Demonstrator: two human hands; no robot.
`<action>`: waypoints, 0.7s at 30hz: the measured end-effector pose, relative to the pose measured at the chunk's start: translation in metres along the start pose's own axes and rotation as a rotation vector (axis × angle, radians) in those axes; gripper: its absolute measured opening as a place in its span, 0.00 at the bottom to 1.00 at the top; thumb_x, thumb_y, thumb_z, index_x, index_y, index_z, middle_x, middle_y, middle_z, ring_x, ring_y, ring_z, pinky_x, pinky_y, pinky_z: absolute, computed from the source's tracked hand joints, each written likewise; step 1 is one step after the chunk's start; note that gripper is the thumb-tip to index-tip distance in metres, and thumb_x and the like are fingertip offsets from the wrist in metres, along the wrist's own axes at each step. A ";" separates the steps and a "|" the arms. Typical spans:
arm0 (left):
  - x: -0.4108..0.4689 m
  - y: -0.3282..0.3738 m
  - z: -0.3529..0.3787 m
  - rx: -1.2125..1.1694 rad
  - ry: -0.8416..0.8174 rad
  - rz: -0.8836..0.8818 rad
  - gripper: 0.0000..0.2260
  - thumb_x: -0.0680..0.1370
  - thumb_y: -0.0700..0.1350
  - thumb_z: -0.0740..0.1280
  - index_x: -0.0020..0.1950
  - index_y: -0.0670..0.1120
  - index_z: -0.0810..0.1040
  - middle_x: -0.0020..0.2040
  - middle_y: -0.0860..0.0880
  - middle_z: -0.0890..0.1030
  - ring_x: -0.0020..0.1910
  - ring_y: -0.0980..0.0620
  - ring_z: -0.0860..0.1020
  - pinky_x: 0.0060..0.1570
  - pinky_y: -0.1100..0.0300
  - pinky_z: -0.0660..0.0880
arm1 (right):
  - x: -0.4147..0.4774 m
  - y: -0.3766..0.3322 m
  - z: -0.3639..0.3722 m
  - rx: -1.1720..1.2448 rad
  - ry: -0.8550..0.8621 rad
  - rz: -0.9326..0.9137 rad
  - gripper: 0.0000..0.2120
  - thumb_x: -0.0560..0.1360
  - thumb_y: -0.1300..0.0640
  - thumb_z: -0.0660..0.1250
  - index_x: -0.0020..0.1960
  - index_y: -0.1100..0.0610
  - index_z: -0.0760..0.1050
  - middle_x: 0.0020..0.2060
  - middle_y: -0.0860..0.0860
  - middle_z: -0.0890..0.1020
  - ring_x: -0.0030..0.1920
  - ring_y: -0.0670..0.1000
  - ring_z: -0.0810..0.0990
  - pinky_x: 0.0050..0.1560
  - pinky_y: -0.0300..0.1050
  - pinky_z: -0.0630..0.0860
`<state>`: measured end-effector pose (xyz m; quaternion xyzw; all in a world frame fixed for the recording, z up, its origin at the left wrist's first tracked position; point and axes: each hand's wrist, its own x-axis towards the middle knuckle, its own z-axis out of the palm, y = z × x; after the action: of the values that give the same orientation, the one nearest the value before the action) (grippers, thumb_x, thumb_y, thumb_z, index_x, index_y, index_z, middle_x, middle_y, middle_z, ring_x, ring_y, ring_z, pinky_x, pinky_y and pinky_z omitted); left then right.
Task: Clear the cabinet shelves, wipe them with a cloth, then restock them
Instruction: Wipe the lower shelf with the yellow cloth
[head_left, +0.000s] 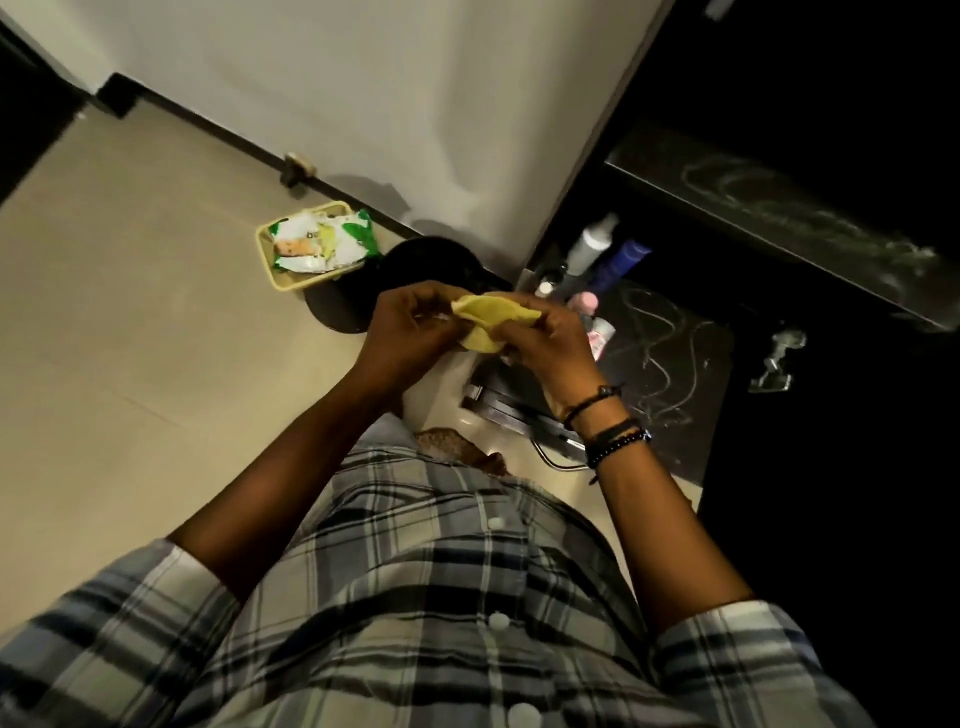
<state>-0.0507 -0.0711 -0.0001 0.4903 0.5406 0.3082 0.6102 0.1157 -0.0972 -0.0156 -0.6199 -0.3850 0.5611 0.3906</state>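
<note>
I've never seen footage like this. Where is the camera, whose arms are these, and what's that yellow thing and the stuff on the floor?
There is no machine here: a person wears the camera on their head, so it looks down past their checked shirt. The left hand and right hand together hold a yellow cloth. On the floor sits a yellow basket holding packets. To the right is a dark cabinet shelf with smeared streaks, and lower down stand some bottles.

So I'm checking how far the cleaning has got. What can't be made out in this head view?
- Cabinet interior: too dark to see.
- Bottles on the floor: labels blurred, partly behind the right hand.
- Yellow cloth: mostly covered by both hands, left hand included.
- Packets in the yellow basket: print too small.
</note>
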 end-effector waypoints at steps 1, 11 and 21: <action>-0.001 0.000 0.010 0.012 -0.018 0.025 0.11 0.71 0.34 0.71 0.46 0.49 0.81 0.47 0.44 0.83 0.48 0.46 0.82 0.50 0.51 0.80 | -0.006 0.005 -0.008 -0.050 0.037 -0.033 0.12 0.72 0.66 0.68 0.55 0.60 0.81 0.50 0.55 0.84 0.50 0.54 0.83 0.52 0.52 0.80; -0.001 0.024 0.097 0.238 -0.167 0.274 0.06 0.75 0.38 0.68 0.50 0.46 0.79 0.46 0.50 0.83 0.40 0.64 0.81 0.42 0.68 0.78 | -0.040 0.039 -0.090 -0.149 0.490 -0.137 0.12 0.71 0.71 0.68 0.50 0.58 0.80 0.45 0.54 0.84 0.40 0.37 0.81 0.44 0.35 0.78; 0.028 0.068 0.166 0.922 -0.327 1.040 0.23 0.76 0.38 0.64 0.71 0.41 0.66 0.73 0.40 0.66 0.74 0.42 0.60 0.71 0.45 0.62 | -0.029 0.126 -0.172 -0.711 0.820 0.272 0.13 0.75 0.63 0.63 0.58 0.55 0.77 0.49 0.59 0.83 0.51 0.62 0.81 0.49 0.49 0.77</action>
<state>0.1261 -0.0672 0.0426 0.9326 0.2138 0.2220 0.1880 0.2900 -0.1834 -0.1085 -0.9251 -0.2836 0.1549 0.1993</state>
